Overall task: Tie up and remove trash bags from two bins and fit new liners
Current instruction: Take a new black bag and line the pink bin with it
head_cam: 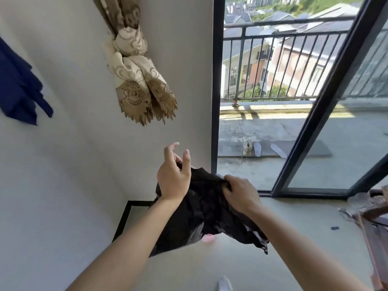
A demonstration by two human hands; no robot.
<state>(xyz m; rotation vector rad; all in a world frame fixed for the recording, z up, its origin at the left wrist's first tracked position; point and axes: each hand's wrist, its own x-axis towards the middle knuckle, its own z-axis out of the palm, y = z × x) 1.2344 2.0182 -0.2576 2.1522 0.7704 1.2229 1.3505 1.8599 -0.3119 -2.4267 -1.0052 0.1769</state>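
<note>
Bag: a black bag [201,208] is hanging crumpled in the air between the two hands, its loose tail trailing below the right wrist.
Right hand: the right hand [241,192] is gripping a bunched fold of the bag's top edge, fingers curled round it.
Left hand: the left hand [174,177] is showing its back, thumb and forefinger raised and half straight. The bag's rim is lying just under the thumb, but whether the hidden fingers are pinching it cannot be told.
Step in hand: probably a fresh liner being worked open — no bin is showing in view.
Risk, slipping: if the left hand is not truly holding, the rim is likely to drop away from it, leaving the bag dangling from the right hand alone.
Risk, tearing: the thin film is being held in one tight bunch, so pulling the hands apart sharply may split it there.
Risk, snagging: a wooden piece [371,215] is lying well to the right of the right forearm, and a swinging tail could catch on it.
Edges: the wall [63,164] is standing beyond the left hand; the dark door frame [215,101] is rising just beyond the gap between the hands; a tied curtain [136,80] is hanging above the left hand, well apart.
Open room: bare floor [304,208] is lying beyond and to the right of the right wrist — the freest side for spreading the bag.
Under the bag: a pink thing [208,238] is peeking out, too blurred to name.
</note>
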